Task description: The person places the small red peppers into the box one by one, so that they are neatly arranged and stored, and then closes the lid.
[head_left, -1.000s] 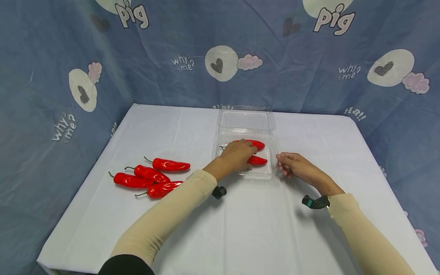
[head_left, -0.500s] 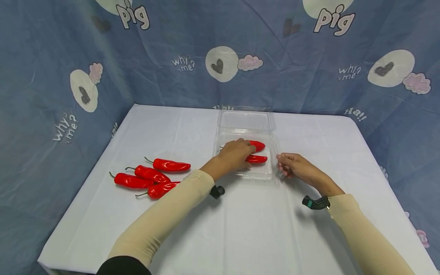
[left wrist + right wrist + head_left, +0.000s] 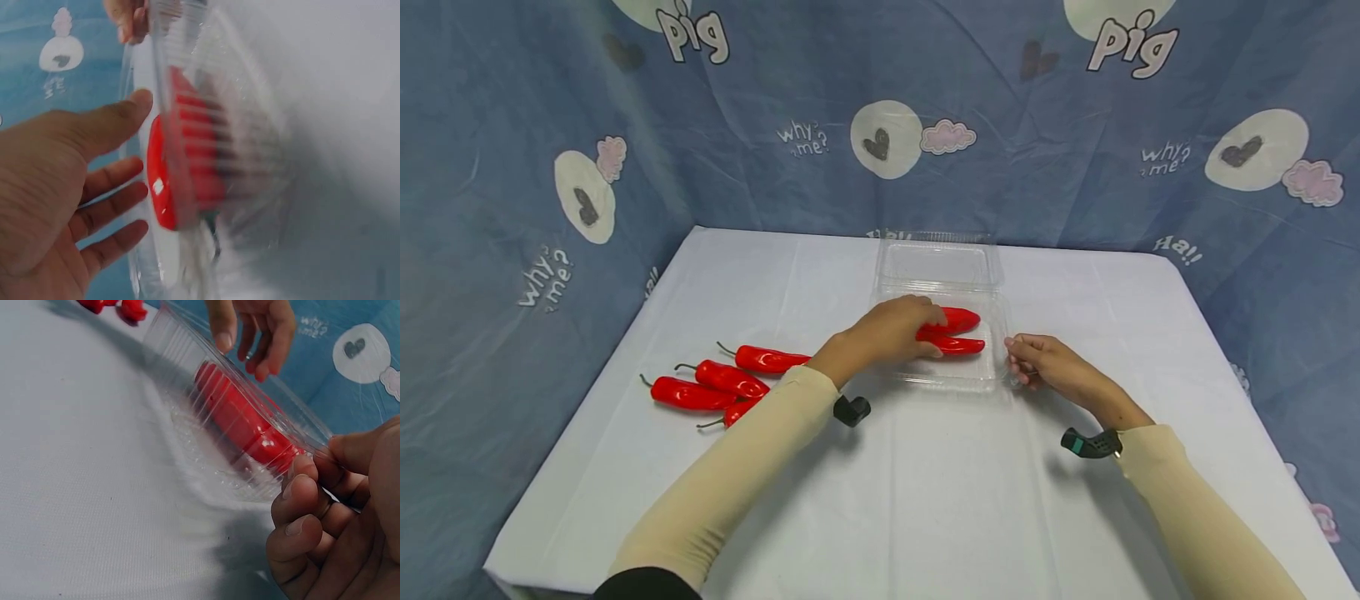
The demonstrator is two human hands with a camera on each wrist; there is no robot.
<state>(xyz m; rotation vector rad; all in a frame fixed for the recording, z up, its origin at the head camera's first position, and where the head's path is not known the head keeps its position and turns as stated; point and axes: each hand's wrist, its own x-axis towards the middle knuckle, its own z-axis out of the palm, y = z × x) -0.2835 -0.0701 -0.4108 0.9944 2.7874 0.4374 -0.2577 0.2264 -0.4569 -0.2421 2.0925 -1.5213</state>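
Observation:
A clear plastic clamshell container lies with its lid folded back. Inside it are two red chili peppers, a far one and a near one. Over the container's left part is my left hand, hiding the peppers' stem ends in the head view. In the left wrist view its thumb and fingers stand apart with nothing between them, close to the rim. My right hand pinches the container's right front rim between thumb and fingers, as the right wrist view shows.
Several more red chili peppers lie grouped on the left of the white-covered table, partly behind my left sleeve. A printed blue cloth hangs along the table's back and sides.
My left hand has drawn back to the left off the peppers, leaving more of both showing. The near pepper lies slightly higher in view than before. My right hand keeps its place at the rim.

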